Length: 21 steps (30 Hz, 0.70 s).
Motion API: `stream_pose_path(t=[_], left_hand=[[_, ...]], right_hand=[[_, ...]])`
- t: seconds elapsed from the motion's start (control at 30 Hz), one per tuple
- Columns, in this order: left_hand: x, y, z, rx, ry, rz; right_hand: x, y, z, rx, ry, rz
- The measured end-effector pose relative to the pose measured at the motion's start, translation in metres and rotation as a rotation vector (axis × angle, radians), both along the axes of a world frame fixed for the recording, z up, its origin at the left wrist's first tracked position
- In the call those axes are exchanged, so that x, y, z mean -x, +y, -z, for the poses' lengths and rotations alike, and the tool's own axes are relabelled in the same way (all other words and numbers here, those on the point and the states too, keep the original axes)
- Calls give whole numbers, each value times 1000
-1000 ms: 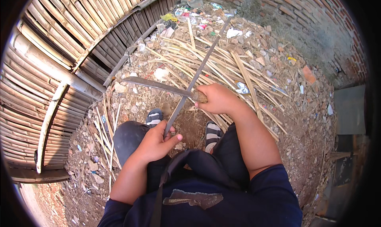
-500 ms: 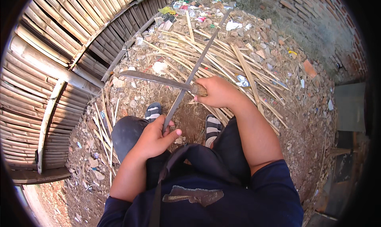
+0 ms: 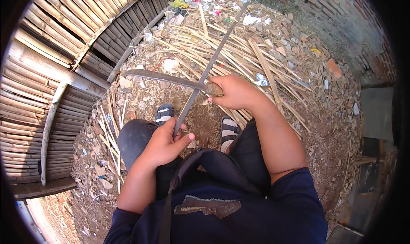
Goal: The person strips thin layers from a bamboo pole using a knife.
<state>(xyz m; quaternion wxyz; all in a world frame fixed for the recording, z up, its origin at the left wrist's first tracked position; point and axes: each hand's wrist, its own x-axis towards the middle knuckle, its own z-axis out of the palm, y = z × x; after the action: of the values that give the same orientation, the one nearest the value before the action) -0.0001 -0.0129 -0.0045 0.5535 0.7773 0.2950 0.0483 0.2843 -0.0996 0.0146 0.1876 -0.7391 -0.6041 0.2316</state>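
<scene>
My right hand [image 3: 237, 91] is closed round the wooden handle [image 3: 216, 89] of a machete. Its long grey blade [image 3: 164, 77] points left, with the curved tip at the far left end. A long, flat, grey-brown bamboo strip [image 3: 217, 54] slants from my lap up to the far right. My left hand [image 3: 165, 146] grips this strip close to its near end, thumb held off to the side. Blade and strip cross just left of the handle; they look to be touching there. My legs and sandalled feet are below, the left knee [image 3: 136, 141] beside my left hand.
Pale split bamboo strips [image 3: 239, 58] lie piled on the ground ahead, and more strips [image 3: 112, 135] lie left of my knee. A bamboo-slat wall [image 3: 47, 99] stands at left, a brick wall [image 3: 337, 30] at far right. Stones and litter cover the dirt.
The machete's handle has shifted slightly nearer me along the strip. My left hand and the strip's near end have moved a little left.
</scene>
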Motion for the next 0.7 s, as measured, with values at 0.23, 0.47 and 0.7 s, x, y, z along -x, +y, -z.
stream_pose_path(t=[0.23, 0.47, 0.7], left_hand=[[-1, 0, -1, 2, -1, -3], [-1, 0, -5, 30, 56, 33], [-1, 0, -2, 4, 2, 7]], right_hand=[[1, 0, -3, 5, 2, 1], [0, 0, 0, -5, -12, -5], [1, -1, -4, 11, -5, -7]])
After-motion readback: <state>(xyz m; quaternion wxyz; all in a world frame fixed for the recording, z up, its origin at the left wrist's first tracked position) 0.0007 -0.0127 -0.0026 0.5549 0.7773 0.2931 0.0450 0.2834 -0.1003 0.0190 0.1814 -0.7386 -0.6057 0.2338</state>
